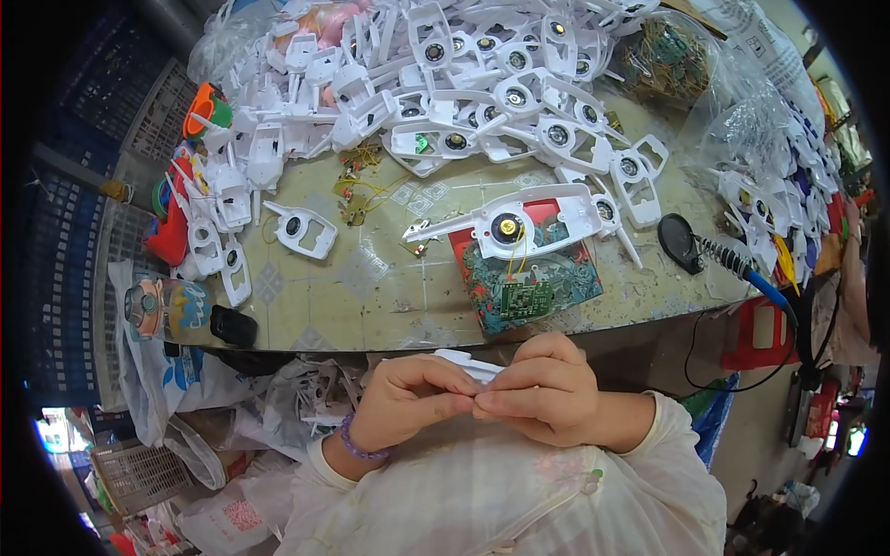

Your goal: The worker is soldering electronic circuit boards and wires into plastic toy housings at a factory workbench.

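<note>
Just off the beige patterned table's (371, 320) near edge, the bare left hand (413, 397) and right hand (549, 389) pinch closed around a white plastic piece (468, 364); its visible part lies left-to-right along their far side, right end against the right hand.

Counted: one left hand (414, 394), one right hand (549, 389), one small white part (475, 366), one purple bracelet (361, 447), one blue-handled tool (769, 290). One green circuit board (526, 300) and one long white housing (561, 220) lie on one red-and-teal slab (577, 275); heaped white housings (548, 135) overlap beyond counting.
</note>
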Action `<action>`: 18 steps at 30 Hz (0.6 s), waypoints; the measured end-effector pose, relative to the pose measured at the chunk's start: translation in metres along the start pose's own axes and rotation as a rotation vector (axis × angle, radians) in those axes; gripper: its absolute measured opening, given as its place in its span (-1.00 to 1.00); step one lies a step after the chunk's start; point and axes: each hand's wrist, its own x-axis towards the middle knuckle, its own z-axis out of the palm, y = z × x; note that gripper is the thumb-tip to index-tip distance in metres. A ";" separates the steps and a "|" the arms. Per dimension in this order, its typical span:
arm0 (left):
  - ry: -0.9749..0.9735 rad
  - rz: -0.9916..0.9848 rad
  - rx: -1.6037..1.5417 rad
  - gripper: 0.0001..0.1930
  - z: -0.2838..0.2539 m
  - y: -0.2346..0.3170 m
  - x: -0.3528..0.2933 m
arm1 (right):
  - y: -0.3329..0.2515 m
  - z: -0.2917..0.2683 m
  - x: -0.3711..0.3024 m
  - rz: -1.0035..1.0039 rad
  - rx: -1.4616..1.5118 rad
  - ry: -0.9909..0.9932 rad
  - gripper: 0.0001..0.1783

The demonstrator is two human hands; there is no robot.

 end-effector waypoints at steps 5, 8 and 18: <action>0.113 0.184 0.333 -0.84 -0.003 0.002 0.001 | 0.007 -0.009 0.000 0.019 -0.285 0.126 -0.55; 0.097 0.373 0.709 -0.82 0.002 0.014 0.005 | 0.021 -0.021 0.004 0.123 -0.541 0.185 -0.48; 0.025 0.572 1.048 -0.78 -0.012 0.039 0.045 | 0.036 -0.050 0.026 0.265 -0.450 -0.228 -0.66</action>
